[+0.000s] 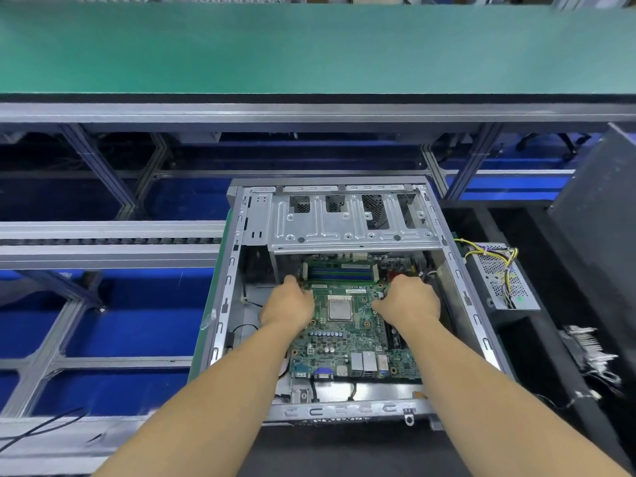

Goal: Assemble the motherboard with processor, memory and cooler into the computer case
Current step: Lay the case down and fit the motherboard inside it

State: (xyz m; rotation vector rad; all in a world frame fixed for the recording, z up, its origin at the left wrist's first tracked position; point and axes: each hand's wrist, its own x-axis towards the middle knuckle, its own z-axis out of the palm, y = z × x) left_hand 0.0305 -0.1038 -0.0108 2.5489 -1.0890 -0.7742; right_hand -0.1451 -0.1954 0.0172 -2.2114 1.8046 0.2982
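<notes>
Fingers of the left hand [287, 306] and right hand [407, 301] curl over opposite edges of the motherboard [344, 342], grasping it inside the open computer case [347, 222] at lower centre of frame; the processor [339, 308] sits between both hands.

Across the top, a broad green conveyor belt [309, 46] edged by a grey aluminium rail [309, 113], with slanted aluminium frame struts [99, 166] beneath and blue panels [113, 339] showing between them. On the left, a grey roller track [110, 241] running sideways over more struts, a thin black cable [44, 425] trailing at the lower left corner. To the right, a black tabletop [537, 356] and a dark panel [599, 208] standing at its far edge; even, bright light throughout.
</notes>
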